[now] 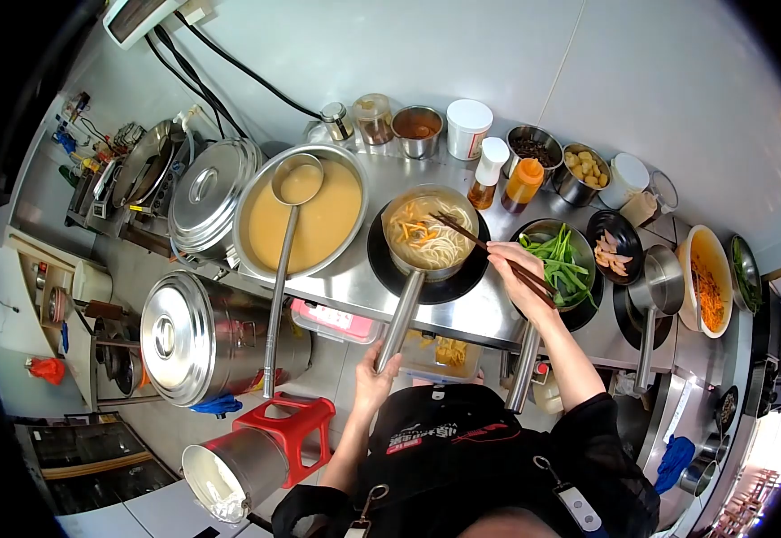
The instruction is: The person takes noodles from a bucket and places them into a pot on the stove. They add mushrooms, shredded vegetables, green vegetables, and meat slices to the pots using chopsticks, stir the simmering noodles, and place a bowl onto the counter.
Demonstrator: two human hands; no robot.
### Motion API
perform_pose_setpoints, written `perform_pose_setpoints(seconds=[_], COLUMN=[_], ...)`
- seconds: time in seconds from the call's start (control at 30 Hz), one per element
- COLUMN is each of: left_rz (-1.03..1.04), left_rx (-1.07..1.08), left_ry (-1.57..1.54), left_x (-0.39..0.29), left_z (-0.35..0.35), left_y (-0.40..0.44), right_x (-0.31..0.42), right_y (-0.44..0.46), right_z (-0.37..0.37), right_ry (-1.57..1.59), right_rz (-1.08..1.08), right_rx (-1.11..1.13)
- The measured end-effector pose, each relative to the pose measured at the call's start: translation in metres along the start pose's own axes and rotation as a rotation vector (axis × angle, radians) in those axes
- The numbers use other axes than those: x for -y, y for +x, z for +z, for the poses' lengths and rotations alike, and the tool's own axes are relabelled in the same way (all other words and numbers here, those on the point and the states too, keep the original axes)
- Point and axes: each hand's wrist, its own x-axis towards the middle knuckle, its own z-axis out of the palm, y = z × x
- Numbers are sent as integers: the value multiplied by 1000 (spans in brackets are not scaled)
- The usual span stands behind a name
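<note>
My left hand (378, 380) is closed around the end of the long handle of a saucepan (402, 314). The pan sits on a round black burner (383, 277) and holds pale noodles (441, 247) and orange strips in liquid. In my right hand (518, 276) is a pair of dark chopsticks (471, 236), their tips down in the noodles. Just right of that hand, a second pan holds green leafy vegetables (562, 262), its handle (523, 368) pointing toward me.
Left of the saucepan stands a wide bowl of tan broth (336, 211) with a long ladle (286, 269) in it. Seasoning pots and an orange-capped bottle (522, 186) line the wall. Rightward are a black bowl of meat pieces (612, 253), an empty saucepan (658, 285) and shredded carrot (706, 291).
</note>
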Motion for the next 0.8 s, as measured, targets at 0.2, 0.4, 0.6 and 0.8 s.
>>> perform_pose_setpoints(seconds=[0.2, 0.4, 0.6, 0.8], left_rz=[-25, -23, -48, -54], left_rx=[-21, 3, -7, -9], left_ry=[-15, 3, -30, -36], left_x=[-8, -19, -12, -14], left_z=[2, 1, 1, 1], left_y=[-5, -6, -5, -6], right_x=[23, 17, 38, 53], right_y=[5, 4, 3, 19], right_z=[-2, 30, -11, -41], right_ry=[10, 58, 93, -5], right_rz=[18, -50, 70, 164], right_rx=[-82, 116, 90, 15])
